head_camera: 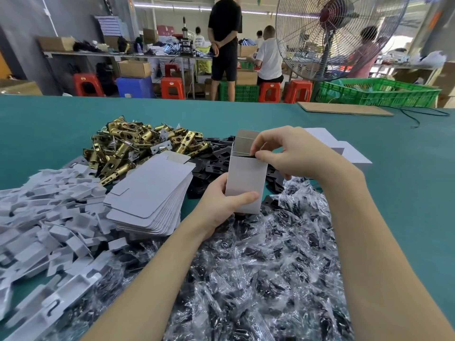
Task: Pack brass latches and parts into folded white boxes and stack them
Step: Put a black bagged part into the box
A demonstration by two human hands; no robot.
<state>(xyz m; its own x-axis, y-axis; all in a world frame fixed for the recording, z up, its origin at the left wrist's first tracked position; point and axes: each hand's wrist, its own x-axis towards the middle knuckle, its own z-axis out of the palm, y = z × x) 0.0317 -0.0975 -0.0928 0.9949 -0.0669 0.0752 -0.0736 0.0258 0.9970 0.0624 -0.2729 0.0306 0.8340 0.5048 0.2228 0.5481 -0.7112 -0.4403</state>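
Along the left edge of the green tabletop (394, 148) sprawls a heap of white card inserts (44, 217), and behind it, toward the middle, the brass latches (128, 146) lie in a tangled pile. Just beside them sits a stack of flat, unfolded white boxes (150, 195), its top sheet leaning a little toward the far edge. Black plates (209, 158) are scattered behind that, and clear bags of small dark parts (266, 262) cover the near middle.

Above those bags the left hand (221, 205) has its grip closed around the lower end of an upright folded white box (246, 183), thumb across the front face. The right hand (290, 153) pinches something dark at the box's open mouth, under the raised top flap; what the dark piece is I cannot make out. To the right, toward the far right corner, a few finished boxes (344, 148) lie together.

My worry is the box mouth: if the dark piece catches on the rim, pushing harder could crease the thin card or buckle the side. The left hand's hold is low, so the box could tip or slip out and fall among the bags. A bent flap would then close badly and stack unevenly.
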